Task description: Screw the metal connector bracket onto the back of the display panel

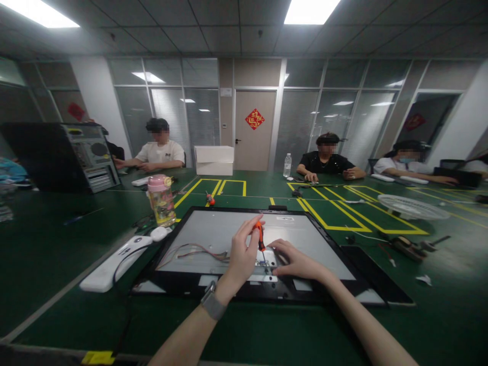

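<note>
A flat monitor panel [305, 234] lies face down on the green table, its grey metal back up inside a black frame. My left hand [242, 254] is closed round an orange-handled screwdriver [260, 235], held upright with its tip on a small circuit board [267, 263] near the panel's front edge. My right hand [295, 260] rests beside the board with its fingers pressed on it. Thin coloured wires [194, 250] run from the board to the left across the panel. A watch sits on my left wrist.
A white keyboard-like unit [110, 264] with a black cable lies left of the panel, near a pink-lidded bottle [161, 199]. A computer case [61, 155] stands far left. A black cover [375, 277], small parts and a fan grille [414, 206] lie right. Three people sit opposite.
</note>
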{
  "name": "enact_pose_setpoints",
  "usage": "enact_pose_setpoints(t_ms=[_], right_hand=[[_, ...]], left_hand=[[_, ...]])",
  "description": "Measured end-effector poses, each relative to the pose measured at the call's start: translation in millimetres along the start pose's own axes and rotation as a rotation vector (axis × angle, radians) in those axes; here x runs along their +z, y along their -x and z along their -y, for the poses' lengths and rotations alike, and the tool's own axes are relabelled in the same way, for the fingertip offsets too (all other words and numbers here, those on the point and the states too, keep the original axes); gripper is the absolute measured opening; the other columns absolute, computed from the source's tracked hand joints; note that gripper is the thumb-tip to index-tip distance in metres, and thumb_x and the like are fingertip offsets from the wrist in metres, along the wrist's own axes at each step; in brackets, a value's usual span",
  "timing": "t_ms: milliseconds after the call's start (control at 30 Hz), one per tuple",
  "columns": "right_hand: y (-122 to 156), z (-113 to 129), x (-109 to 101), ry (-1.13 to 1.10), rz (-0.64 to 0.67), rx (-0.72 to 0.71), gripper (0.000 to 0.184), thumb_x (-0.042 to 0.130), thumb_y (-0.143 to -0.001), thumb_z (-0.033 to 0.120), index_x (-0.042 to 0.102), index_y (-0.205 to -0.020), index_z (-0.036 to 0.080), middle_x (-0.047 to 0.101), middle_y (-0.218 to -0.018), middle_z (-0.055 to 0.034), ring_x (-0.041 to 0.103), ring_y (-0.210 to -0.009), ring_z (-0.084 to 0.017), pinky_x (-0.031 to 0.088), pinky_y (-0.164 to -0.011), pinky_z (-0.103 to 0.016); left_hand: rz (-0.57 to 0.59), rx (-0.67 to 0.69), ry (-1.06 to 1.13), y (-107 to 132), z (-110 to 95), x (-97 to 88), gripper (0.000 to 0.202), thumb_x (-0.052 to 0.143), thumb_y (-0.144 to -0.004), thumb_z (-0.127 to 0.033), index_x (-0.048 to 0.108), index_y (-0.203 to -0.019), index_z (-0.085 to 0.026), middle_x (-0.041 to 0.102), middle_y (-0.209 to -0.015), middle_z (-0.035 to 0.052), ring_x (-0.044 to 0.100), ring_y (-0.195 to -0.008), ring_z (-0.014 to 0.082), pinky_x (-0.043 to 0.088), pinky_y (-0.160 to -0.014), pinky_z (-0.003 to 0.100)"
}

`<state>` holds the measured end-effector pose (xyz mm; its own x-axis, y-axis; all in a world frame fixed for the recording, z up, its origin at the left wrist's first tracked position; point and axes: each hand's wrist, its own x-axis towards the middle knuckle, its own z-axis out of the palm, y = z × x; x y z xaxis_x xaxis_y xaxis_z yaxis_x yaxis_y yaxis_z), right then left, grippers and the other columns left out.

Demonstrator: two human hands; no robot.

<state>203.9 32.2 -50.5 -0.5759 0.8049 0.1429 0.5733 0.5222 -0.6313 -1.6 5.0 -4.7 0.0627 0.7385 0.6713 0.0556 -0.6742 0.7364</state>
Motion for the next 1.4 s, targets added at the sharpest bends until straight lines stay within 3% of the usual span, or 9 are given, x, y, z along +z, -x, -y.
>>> enact_pose_setpoints(t_ms=[200, 400, 567, 767, 933, 1167, 1400], right_hand=[[1.2, 3.8, -0.8, -0.002, 0.005, 0.021, 0.063, 0.074, -0.071, 0.042, 0.052, -0.126, 0.022, 0.048, -0.129, -0.0093, 0.044, -0.121, -0.028, 0.034, -0.106, -0.043], [1.3, 5.2, -1.6, -0.005, 0.008, 0.036, 0.065, 0.074, -0.071, 0.043, 0.051, -0.127, 0.021, 0.048, -0.129, -0.0097, 0.044, -0.122, -0.029, 0.034, -0.107, -0.043], [1.5, 3.1, -0.7, 0.004, 0.003, 0.021, 0.062, 0.073, -0.071, 0.044, 0.052, -0.125, 0.021, 0.048, -0.127, -0.0089, 0.045, -0.12, -0.028, 0.035, -0.105, -0.041], [0.9, -0.3, 0.5, 0.004, 0.003, 0.007, 0.063, 0.073, -0.071, 0.043, 0.051, -0.126, 0.02, 0.048, -0.127, -0.0098, 0.044, -0.12, -0.028, 0.035, -0.106, -0.042], [0.7, -1.7, 0.8, 0.002, 0.002, 0.016, 0.064, 0.074, -0.071, 0.042, 0.051, -0.127, 0.022, 0.048, -0.128, -0.009, 0.044, -0.121, -0.029, 0.035, -0.106, -0.043], [0.8, 0.4, 0.2, 0.002, 0.005, 0.016, 0.062, 0.074, -0.071, 0.042, 0.052, -0.126, 0.021, 0.049, -0.127, -0.0091, 0.044, -0.12, -0.029, 0.035, -0.106, -0.042], [1.7, 0.8, 0.0, -0.007, 0.004, 0.018, 0.062, 0.073, -0.072, 0.043, 0.051, -0.126, 0.022, 0.048, -0.127, -0.0088, 0.045, -0.12, -0.028, 0.036, -0.105, -0.042]], left_hand=[[-0.011, 0.006, -0.054, 0.9, -1.2, 0.7, 0.027, 0.051, -0.091, -0.026, 0.065, -0.113, -0.02, 0.058, -0.089, 0.0044, 0.057, -0.079, 0.0145, 0.049, -0.073, 0.025], [-0.018, 0.049, -0.04, 1.2, -3.5, -0.7, 0.031, 0.042, -0.095, -0.024, 0.062, -0.119, -0.02, 0.062, -0.103, 0.0078, 0.058, -0.098, 0.0182, 0.046, -0.087, 0.031], [-0.052, 0.067, -0.081, 1.8, -2.2, 1.0, 0.022, 0.056, -0.087, -0.025, 0.068, -0.105, -0.021, 0.057, -0.088, 0.0031, 0.057, -0.078, 0.0142, 0.048, -0.076, 0.027], [0.012, 0.06, -0.053, 2.1, -2.4, -0.1, 0.033, 0.042, -0.094, -0.021, 0.061, -0.121, -0.021, 0.062, -0.103, 0.0075, 0.058, -0.096, 0.0181, 0.046, -0.086, 0.031], [-0.063, 0.063, -0.087, 0.7, -0.1, 1.0, 0.023, 0.056, -0.087, -0.024, 0.068, -0.106, -0.021, 0.055, -0.087, 0.0031, 0.055, -0.078, 0.0138, 0.048, -0.075, 0.026], [-0.005, 0.035, -0.044, 1.7, -3.2, 0.5, 0.033, 0.041, -0.094, -0.021, 0.06, -0.121, -0.019, 0.06, -0.099, 0.0071, 0.057, -0.092, 0.0169, 0.047, -0.081, 0.029], [0.001, 0.028, -0.061, 0.4, -0.1, 0.1, 0.027, 0.051, -0.09, -0.024, 0.065, -0.112, -0.021, 0.058, -0.09, 0.004, 0.058, -0.079, 0.0145, 0.048, -0.075, 0.027]])
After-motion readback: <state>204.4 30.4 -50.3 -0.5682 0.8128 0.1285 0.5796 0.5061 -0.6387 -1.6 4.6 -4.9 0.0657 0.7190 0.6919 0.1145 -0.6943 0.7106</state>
